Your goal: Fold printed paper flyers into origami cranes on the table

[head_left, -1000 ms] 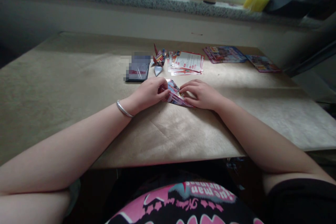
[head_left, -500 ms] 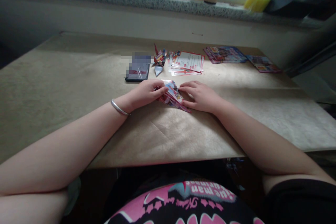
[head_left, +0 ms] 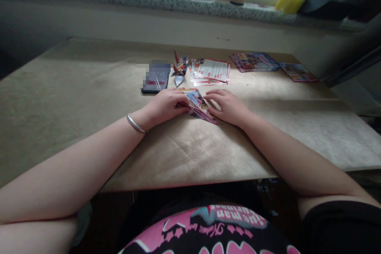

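A folded piece of colourful printed paper (head_left: 196,105) lies on the brown paper-covered table (head_left: 89,87) between my hands. My left hand (head_left: 165,105), with a silver bangle on its wrist, pinches the paper's left edge with curled fingers. My right hand (head_left: 228,105) presses on the paper's right side, fingers bent and close together. The paper's pointed lower tip sticks out below my right hand.
A dark phone (head_left: 156,81) lies just beyond my left hand. A finished paper crane (head_left: 180,67) stands beside a stack of printed sheets (head_left: 211,71). More leaflets (head_left: 253,61) lie far right. Bottles and a yellow sponge (head_left: 290,3) sit on the windowsill.
The folded paper has been turned and shifted slightly between my hands. Both hands have stayed on it and moved a little away from me.
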